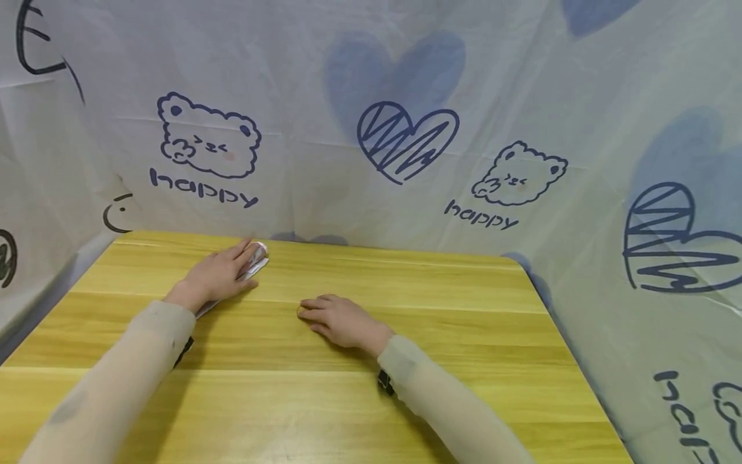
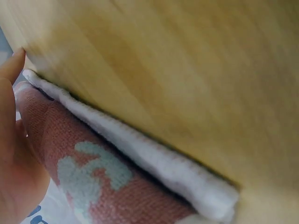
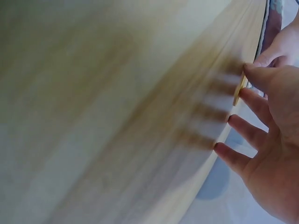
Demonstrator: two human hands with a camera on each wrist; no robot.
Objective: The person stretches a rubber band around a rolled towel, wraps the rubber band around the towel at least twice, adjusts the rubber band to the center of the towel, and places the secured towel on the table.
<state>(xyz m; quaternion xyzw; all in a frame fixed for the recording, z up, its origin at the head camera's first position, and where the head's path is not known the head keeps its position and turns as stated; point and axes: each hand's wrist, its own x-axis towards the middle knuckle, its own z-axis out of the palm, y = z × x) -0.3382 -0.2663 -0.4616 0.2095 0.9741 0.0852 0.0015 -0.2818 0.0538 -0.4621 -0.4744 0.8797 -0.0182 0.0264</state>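
A long, folded or rolled towel [image 2: 51,126], pinkish with pale blue-grey shapes and a thick white edge [image 2: 140,144], lies on the table under my left hand [image 1: 217,277]. That hand rests on the towel with its fingers over the far end, while the thumb [image 2: 14,65] stretches past the white edge to the tabletop. Farther right, my right hand [image 1: 342,320] pinches a small, thin, yellowish flat piece [image 3: 238,91] between thumb and index finger. Its exact kind is unclear. The other right fingers touch the wood.
Both hands are above a yellow wood-grain table [image 1: 278,406]. A pale cloth backdrop [image 1: 313,180] with bears, hearts and lettering hangs behind and beside it. Dark straps [image 1: 385,381] show at the wrists, below light sleeves [image 1: 110,386].
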